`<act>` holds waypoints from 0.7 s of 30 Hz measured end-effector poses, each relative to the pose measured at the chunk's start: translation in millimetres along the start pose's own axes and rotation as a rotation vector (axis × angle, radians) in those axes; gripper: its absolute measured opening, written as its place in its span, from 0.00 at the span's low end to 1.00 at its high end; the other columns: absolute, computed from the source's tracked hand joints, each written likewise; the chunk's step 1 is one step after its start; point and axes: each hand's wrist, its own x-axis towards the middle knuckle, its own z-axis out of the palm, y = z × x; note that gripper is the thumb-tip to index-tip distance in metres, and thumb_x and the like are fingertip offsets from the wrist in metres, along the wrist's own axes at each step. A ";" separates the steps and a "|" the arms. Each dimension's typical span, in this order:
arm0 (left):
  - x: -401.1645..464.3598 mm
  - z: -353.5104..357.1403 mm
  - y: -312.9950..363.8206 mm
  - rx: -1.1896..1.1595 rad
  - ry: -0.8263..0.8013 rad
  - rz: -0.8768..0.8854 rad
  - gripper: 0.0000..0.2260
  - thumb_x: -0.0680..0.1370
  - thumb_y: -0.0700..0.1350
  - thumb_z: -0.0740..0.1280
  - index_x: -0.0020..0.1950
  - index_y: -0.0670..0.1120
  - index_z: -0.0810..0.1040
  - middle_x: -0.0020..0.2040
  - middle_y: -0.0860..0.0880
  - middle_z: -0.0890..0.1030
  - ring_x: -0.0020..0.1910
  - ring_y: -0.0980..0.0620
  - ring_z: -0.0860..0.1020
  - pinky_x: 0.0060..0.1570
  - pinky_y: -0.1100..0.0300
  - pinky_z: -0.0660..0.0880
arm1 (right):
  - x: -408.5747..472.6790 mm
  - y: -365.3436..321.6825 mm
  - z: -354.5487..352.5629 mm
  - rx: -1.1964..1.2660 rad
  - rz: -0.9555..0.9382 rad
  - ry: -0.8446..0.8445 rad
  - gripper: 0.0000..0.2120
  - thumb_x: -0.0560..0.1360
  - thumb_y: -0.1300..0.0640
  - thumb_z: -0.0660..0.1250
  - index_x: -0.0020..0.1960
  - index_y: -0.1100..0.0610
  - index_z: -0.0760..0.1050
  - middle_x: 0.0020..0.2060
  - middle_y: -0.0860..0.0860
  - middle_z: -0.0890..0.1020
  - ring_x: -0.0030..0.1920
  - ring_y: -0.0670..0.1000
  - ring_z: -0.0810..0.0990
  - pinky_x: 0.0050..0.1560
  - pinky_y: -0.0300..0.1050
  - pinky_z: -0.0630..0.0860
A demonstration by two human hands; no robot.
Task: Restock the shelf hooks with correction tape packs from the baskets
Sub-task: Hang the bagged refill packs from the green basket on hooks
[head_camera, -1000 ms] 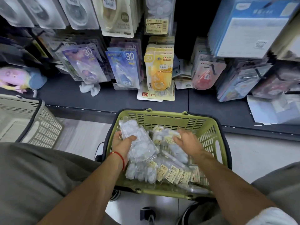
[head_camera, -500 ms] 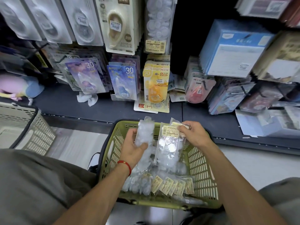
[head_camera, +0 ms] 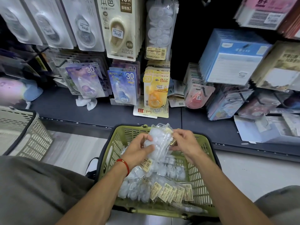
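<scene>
Clear correction tape packs (head_camera: pixel 159 142), white reels inside, yellow barcode labels, gripped by left hand (head_camera: pixel 139 150), top pinched by right hand (head_camera: pixel 183 142), above green basket (head_camera: pixel 201 176). More packs (head_camera: pixel 162 187) piled in basket. "30" printed on blue pack (head_camera: pixel 124 86) hung over dark shelf (head_camera: pixel 65 106); "15M" on cream pack (head_camera: pixel 121 28). Beige basket (head_camera: pixel 24 132) set on pale floor (head_camera: pixel 73 151).

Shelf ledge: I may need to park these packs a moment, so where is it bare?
Bare ledge lies between the plush toy and the crumpled white wrapper, and along the front edge behind the green basket. Right of the yellow packs, loose cards and boxes crowd it.
</scene>
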 end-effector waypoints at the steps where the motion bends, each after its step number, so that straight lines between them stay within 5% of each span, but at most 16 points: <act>1: 2.5 -2.9 0.6 0.022 0.032 0.004 0.11 0.80 0.39 0.72 0.58 0.52 0.76 0.53 0.49 0.81 0.49 0.51 0.79 0.45 0.64 0.79 | 0.0 -0.8 0.0 0.007 0.009 0.019 0.13 0.84 0.63 0.64 0.43 0.62 0.82 0.45 0.56 0.84 0.42 0.52 0.83 0.46 0.51 0.87; 4: 7.1 -10.2 0.0 -0.042 0.225 -0.076 0.19 0.77 0.38 0.76 0.60 0.54 0.72 0.55 0.45 0.83 0.50 0.49 0.84 0.47 0.55 0.83 | 0.9 -1.8 -1.4 0.120 0.048 0.127 0.16 0.85 0.64 0.62 0.38 0.61 0.76 0.34 0.49 0.78 0.32 0.43 0.76 0.44 0.47 0.87; 7: 8.5 -14.9 -2.6 -0.466 0.438 -0.255 0.13 0.78 0.39 0.76 0.59 0.46 0.77 0.56 0.39 0.86 0.43 0.43 0.87 0.42 0.47 0.85 | 0.0 -7.0 -0.9 0.327 0.053 0.253 0.10 0.86 0.65 0.61 0.49 0.67 0.77 0.45 0.54 0.85 0.44 0.46 0.84 0.50 0.48 0.87; 10: 7.8 -14.1 2.4 -0.833 0.373 -0.300 0.16 0.82 0.40 0.70 0.70 0.40 0.76 0.63 0.35 0.83 0.56 0.36 0.85 0.47 0.43 0.84 | -8.4 -8.5 9.6 0.473 0.029 0.220 0.10 0.86 0.66 0.59 0.46 0.60 0.70 0.46 0.52 0.73 0.39 0.45 0.79 0.63 0.58 0.83; 12: 6.5 -11.2 11.5 -1.020 0.271 -0.259 0.17 0.84 0.43 0.66 0.72 0.39 0.75 0.63 0.35 0.83 0.60 0.35 0.84 0.50 0.41 0.84 | -16.6 -6.6 20.0 0.540 0.030 0.111 0.10 0.86 0.67 0.59 0.48 0.57 0.68 0.49 0.52 0.73 0.36 0.43 0.83 0.62 0.57 0.84; 14: 4.5 -8.6 23.4 -1.151 0.223 -0.244 0.20 0.84 0.45 0.66 0.74 0.39 0.74 0.62 0.35 0.84 0.56 0.37 0.86 0.44 0.44 0.85 | -24.3 -4.1 30.0 0.545 0.004 0.031 0.06 0.85 0.69 0.59 0.53 0.62 0.72 0.56 0.60 0.79 0.48 0.49 0.86 0.61 0.56 0.84; 16: 6.6 -7.3 29.6 -1.177 0.245 -0.188 0.23 0.83 0.45 0.66 0.77 0.40 0.70 0.64 0.35 0.83 0.56 0.38 0.86 0.42 0.47 0.85 | -30.9 -2.4 39.3 0.537 -0.014 -0.012 0.10 0.83 0.71 0.61 0.62 0.64 0.74 0.61 0.63 0.82 0.58 0.57 0.86 0.62 0.57 0.83; 19: 5.1 -7.1 40.1 -1.084 0.256 -0.116 0.29 0.82 0.44 0.68 0.82 0.45 0.64 0.64 0.37 0.84 0.53 0.40 0.87 0.42 0.46 0.85 | -41.0 -7.3 44.8 0.405 -0.015 -0.141 0.19 0.78 0.68 0.68 0.67 0.56 0.75 0.58 0.55 0.87 0.59 0.56 0.87 0.64 0.59 0.81; 21: 4.3 -11.3 47.4 -0.994 0.306 -0.046 0.33 0.82 0.41 0.70 0.82 0.57 0.59 0.68 0.40 0.81 0.52 0.43 0.87 0.43 0.44 0.84 | -40.6 -17.3 35.6 0.294 -0.009 -0.200 0.23 0.72 0.60 0.70 0.67 0.54 0.76 0.58 0.53 0.87 0.58 0.55 0.87 0.65 0.58 0.80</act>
